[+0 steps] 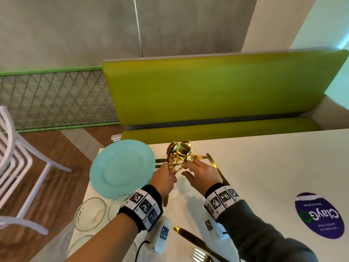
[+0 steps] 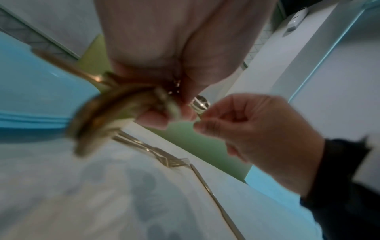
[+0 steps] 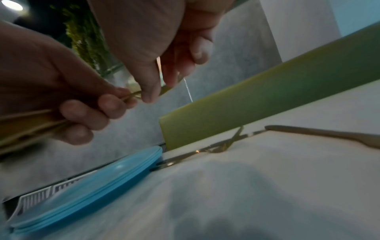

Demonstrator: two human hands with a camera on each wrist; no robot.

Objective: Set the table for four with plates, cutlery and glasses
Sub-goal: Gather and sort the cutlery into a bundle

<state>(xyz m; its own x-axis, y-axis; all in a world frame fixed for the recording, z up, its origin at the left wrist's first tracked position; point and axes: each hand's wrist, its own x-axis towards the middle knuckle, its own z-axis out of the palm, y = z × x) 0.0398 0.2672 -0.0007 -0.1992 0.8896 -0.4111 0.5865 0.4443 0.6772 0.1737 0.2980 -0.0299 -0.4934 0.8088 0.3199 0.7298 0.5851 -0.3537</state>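
My left hand (image 1: 166,176) grips a bundle of gold spoons and forks (image 1: 178,154) by the handles, heads up, above the white table (image 1: 264,167). My right hand (image 1: 188,167) pinches one piece of that bundle between thumb and fingertips (image 3: 151,94); which piece it is I cannot tell. A stack of turquoise plates (image 1: 122,167) lies just left of the hands. Two empty glasses (image 1: 90,212) stand near the table's left edge. More gold cutlery lies on the table: a knife (image 1: 217,167) right of the hands, pieces (image 1: 200,157) behind them, and a knife (image 1: 192,237) with a fork (image 1: 200,256) close to me.
A green bench (image 1: 207,91) runs along the table's far side. A white slatted chair (image 1: 15,157) stands on the wooden floor to the left. A round purple sticker (image 1: 319,214) is on the tabletop at the right.
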